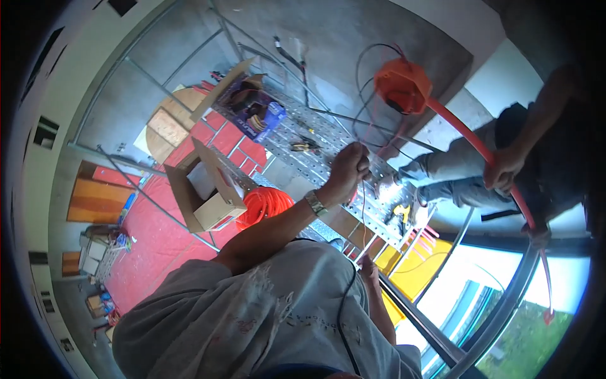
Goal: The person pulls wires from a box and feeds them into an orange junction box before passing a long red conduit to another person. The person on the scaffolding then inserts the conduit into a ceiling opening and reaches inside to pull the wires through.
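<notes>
My left hand (348, 169), with a watch (315, 203) on its wrist, is raised in front of me over the metal scaffold platform. It is closed in a fist around a thin reddish wire (363, 218). The wire runs down toward my right hand (368, 270), which is low beside my shirt, its fingers drawn together at the wire's lower end. Ahead hangs an orange octagonal junction box (403, 85), joined to an orange conduit (464, 131). Dark and red wires (357, 95) loop out of the box, down toward my left hand.
At right a co-worker (536, 145) stands on the platform (322, 139), both hands on the conduit. A purple box (268, 120), pliers (305, 145) and a yellow tool (402, 213) lie on it. An open cardboard box (205, 189) and coiled orange tubing (265, 205) are at left. Scaffold rails surround us.
</notes>
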Action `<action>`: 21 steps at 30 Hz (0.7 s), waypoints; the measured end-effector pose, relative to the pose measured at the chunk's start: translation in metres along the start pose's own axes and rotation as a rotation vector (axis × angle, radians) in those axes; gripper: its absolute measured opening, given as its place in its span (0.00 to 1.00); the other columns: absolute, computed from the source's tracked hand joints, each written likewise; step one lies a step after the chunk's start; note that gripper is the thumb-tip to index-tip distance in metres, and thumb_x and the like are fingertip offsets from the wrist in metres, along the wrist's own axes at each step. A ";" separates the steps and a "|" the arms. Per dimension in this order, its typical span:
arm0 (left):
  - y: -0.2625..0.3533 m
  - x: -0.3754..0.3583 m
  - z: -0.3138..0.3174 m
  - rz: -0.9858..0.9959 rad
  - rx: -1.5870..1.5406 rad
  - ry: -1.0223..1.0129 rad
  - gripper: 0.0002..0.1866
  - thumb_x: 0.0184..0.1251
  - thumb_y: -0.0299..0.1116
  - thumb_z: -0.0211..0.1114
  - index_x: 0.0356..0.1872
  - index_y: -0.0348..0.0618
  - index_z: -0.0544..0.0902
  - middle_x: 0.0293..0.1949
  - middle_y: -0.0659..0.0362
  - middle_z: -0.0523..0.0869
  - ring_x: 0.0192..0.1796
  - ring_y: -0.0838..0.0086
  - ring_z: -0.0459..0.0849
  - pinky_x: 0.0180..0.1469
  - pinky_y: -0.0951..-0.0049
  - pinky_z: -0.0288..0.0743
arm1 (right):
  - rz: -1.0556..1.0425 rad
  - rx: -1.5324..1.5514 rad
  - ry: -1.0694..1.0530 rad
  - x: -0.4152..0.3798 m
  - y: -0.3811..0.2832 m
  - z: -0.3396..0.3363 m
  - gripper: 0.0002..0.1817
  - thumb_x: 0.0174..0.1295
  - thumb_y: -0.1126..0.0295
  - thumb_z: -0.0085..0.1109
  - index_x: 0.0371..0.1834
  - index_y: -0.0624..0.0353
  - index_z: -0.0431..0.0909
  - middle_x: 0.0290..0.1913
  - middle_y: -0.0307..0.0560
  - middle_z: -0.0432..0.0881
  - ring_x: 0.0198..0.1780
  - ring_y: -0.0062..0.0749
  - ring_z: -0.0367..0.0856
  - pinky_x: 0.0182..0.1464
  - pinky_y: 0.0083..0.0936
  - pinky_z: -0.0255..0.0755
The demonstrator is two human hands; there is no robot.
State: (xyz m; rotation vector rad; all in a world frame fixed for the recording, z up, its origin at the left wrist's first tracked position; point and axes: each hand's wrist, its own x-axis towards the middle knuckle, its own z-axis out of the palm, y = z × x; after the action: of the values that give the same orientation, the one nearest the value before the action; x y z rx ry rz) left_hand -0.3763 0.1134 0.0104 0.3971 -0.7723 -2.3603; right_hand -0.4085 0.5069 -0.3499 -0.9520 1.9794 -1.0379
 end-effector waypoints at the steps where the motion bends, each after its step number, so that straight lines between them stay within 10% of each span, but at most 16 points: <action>1: 0.003 0.000 0.002 -0.016 0.015 -0.030 0.18 0.85 0.52 0.57 0.41 0.49 0.77 0.23 0.72 0.65 0.24 0.82 0.63 0.35 0.71 0.68 | 0.296 0.176 -0.024 -0.020 0.047 0.014 0.06 0.75 0.73 0.50 0.43 0.55 0.79 0.33 0.51 0.80 0.40 0.48 0.85 0.44 0.41 0.76; 6: 0.000 -0.001 0.011 -0.056 0.080 -0.051 0.20 0.83 0.57 0.57 0.41 0.51 0.76 0.23 0.73 0.63 0.24 0.85 0.60 0.33 0.74 0.65 | -0.301 -0.045 -0.020 0.044 -0.077 -0.014 0.15 0.75 0.62 0.63 0.57 0.58 0.80 0.39 0.51 0.86 0.43 0.38 0.87 0.46 0.33 0.78; 8: -0.008 -0.008 0.012 -0.053 0.098 -0.083 0.20 0.83 0.56 0.57 0.41 0.50 0.76 0.23 0.72 0.64 0.25 0.84 0.62 0.34 0.73 0.66 | -0.417 0.232 0.125 0.075 -0.275 -0.057 0.14 0.78 0.64 0.59 0.57 0.62 0.79 0.36 0.52 0.83 0.37 0.33 0.85 0.40 0.31 0.76; 10: -0.012 -0.014 0.018 -0.076 0.113 -0.065 0.20 0.83 0.57 0.58 0.40 0.50 0.76 0.23 0.72 0.65 0.26 0.84 0.63 0.34 0.73 0.66 | -0.169 0.447 0.117 0.090 -0.348 -0.076 0.12 0.81 0.66 0.53 0.54 0.63 0.79 0.36 0.53 0.83 0.34 0.32 0.83 0.37 0.33 0.75; 15: 0.008 0.000 0.022 -0.052 0.010 -0.051 0.18 0.83 0.51 0.60 0.41 0.48 0.78 0.24 0.71 0.69 0.26 0.83 0.67 0.38 0.70 0.69 | -0.260 0.018 0.263 0.078 -0.261 -0.060 0.13 0.83 0.62 0.47 0.51 0.60 0.78 0.33 0.50 0.80 0.31 0.36 0.77 0.38 0.35 0.72; 17: 0.019 0.009 0.019 -0.059 0.007 -0.029 0.17 0.84 0.51 0.60 0.41 0.48 0.79 0.24 0.71 0.69 0.26 0.83 0.67 0.38 0.70 0.69 | -0.100 -0.031 0.113 0.047 -0.150 -0.039 0.15 0.79 0.66 0.42 0.53 0.59 0.79 0.43 0.58 0.87 0.41 0.53 0.87 0.42 0.46 0.77; 21: 0.013 0.005 0.010 -0.106 0.033 -0.026 0.16 0.84 0.50 0.59 0.42 0.49 0.78 0.24 0.71 0.69 0.26 0.84 0.67 0.38 0.71 0.69 | -0.003 -0.134 -0.180 0.000 -0.059 -0.021 0.11 0.74 0.65 0.61 0.53 0.56 0.86 0.46 0.52 0.90 0.54 0.47 0.90 0.59 0.42 0.80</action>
State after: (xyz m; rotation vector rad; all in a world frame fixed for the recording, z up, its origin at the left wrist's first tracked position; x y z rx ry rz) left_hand -0.3790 0.1062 0.0255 0.4313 -0.8217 -2.4586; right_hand -0.4090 0.4896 -0.2895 -1.0819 1.9160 -0.7989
